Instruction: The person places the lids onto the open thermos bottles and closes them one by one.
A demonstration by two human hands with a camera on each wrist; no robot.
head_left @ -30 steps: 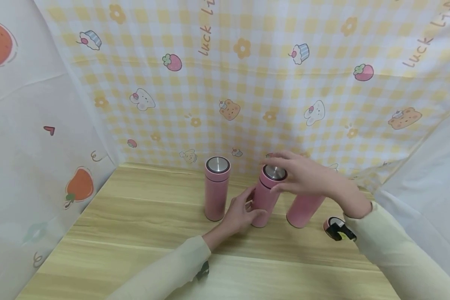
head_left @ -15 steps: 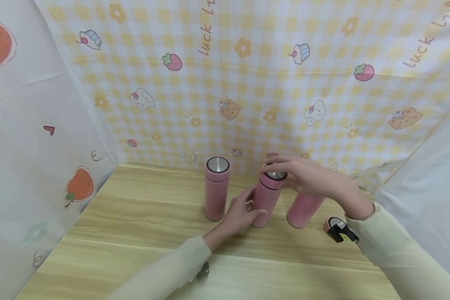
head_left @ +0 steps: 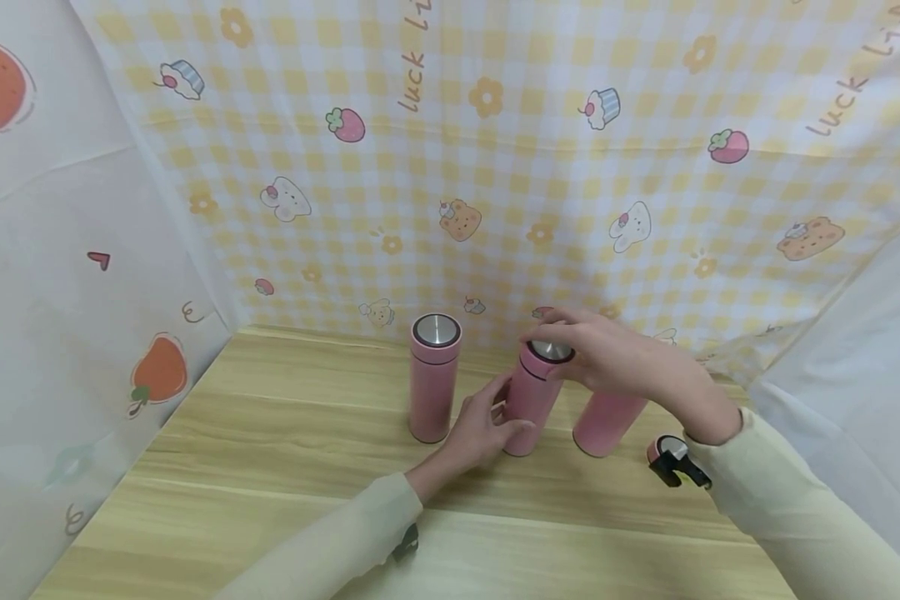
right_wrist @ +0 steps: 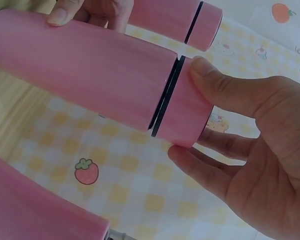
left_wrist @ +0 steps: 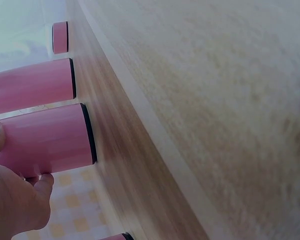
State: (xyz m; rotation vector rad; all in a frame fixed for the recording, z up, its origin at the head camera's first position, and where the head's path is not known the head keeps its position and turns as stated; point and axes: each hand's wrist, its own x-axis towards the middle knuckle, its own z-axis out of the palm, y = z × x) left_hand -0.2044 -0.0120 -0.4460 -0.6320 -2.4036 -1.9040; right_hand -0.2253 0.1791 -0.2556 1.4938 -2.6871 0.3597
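A pink thermos bottle [head_left: 528, 408] stands on the table between my hands. My left hand [head_left: 480, 429] holds its body low down, fingers and thumb around the side. Up at the top, my right hand [head_left: 618, 354] grips the pink lid [right_wrist: 185, 100] with its silver top disc. In the right wrist view the thumb presses one side of that lid and the fingers the other; a dark band and narrow gap separate lid and body. Right of it stands a second thermos [head_left: 607, 417], partly behind my right hand; its metal neck [right_wrist: 117, 235] shows without a lid.
A third pink thermos [head_left: 431, 400], lid on, stands to the left. A loose pink lid [head_left: 671, 444] lies at the right near my sleeve, partly covered by a black wrist mount [head_left: 678, 471]. Patterned cloth [head_left: 390, 167] hangs behind the wooden table [head_left: 270, 467].
My right fingers and thumb have closed in and turned around the lid, then shifted slightly back. The left hand and the bottles have kept their places.
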